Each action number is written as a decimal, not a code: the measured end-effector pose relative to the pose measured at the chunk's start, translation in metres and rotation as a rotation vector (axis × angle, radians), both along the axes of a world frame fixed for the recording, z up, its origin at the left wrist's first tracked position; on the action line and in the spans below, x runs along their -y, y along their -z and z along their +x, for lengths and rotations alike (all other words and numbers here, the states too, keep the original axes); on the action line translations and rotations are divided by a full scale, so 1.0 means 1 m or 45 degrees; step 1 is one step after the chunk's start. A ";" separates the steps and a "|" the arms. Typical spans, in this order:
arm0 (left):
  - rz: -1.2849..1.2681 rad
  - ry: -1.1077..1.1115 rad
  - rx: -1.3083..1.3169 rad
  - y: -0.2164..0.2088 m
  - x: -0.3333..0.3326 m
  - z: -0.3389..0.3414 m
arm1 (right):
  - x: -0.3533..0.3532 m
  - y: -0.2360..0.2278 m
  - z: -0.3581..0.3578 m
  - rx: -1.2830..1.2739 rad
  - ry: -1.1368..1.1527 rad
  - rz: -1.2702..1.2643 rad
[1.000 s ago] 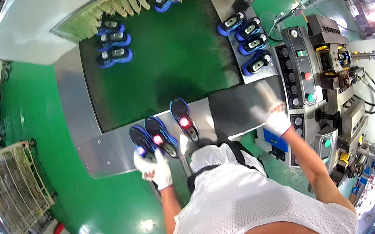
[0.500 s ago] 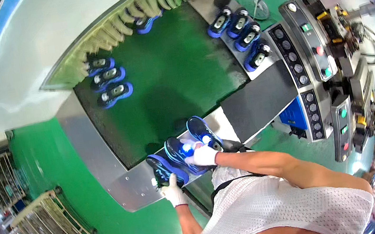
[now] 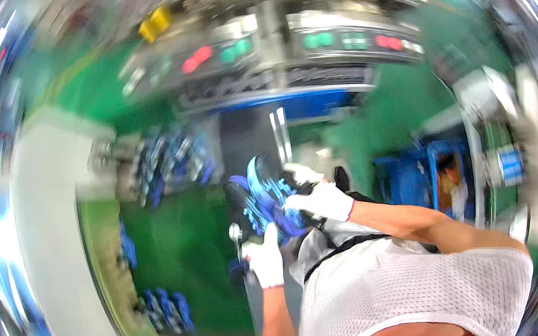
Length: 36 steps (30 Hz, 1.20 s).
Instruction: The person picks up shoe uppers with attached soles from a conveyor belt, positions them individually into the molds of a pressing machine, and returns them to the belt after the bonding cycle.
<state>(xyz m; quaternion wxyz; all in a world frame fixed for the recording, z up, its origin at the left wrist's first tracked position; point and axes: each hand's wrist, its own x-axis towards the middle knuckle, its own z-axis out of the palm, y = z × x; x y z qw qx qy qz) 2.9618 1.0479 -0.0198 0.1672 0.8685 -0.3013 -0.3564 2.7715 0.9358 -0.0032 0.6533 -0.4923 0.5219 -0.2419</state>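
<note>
My left hand [image 3: 265,259], in a white glove, is closed around a black and blue sports shoe [image 3: 241,203]. Beside it, my gloved right hand [image 3: 325,202] grips another shoe [image 3: 267,185] of the same kind, black with light blue marks. The two shoes lean close together, toes pointing away from me, above the edge between the green belt and the dark mat [image 3: 245,133]. Motion blur and my fingers hide the heels. A dark blue shape lies by my left wrist; I cannot tell what it is.
To the left stretches the green belt [image 3: 191,248], with several shoes [image 3: 167,311] near the machine's opening. More shoes [image 3: 171,159] stand in a blurred row beyond it. Ahead is a machine panel [image 3: 354,39] with red and green buttons. Blue crates [image 3: 408,179] are at the right.
My view and body have turned right, toward the button panels. Both hands have lifted shoes from the belt's front edge and carried them toward the dark mat.
</note>
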 end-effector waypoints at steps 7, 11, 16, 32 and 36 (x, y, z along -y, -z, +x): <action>-0.340 0.900 -0.151 -0.061 0.120 -0.177 | -0.034 -0.089 -0.211 0.005 0.990 0.022; -0.266 1.400 -0.179 -0.103 0.139 -0.347 | -0.110 -0.064 -0.344 -0.265 1.819 -0.378; -0.716 2.004 -0.771 -0.119 0.192 -0.539 | -0.158 -0.132 -0.462 -0.656 2.582 -0.348; -1.049 2.173 -1.112 -0.013 0.175 -0.713 | -0.086 -0.069 -0.617 -1.233 2.267 -1.040; -0.487 1.886 -0.503 0.024 0.222 -0.475 | 0.039 -0.025 -0.494 -0.248 1.253 -0.362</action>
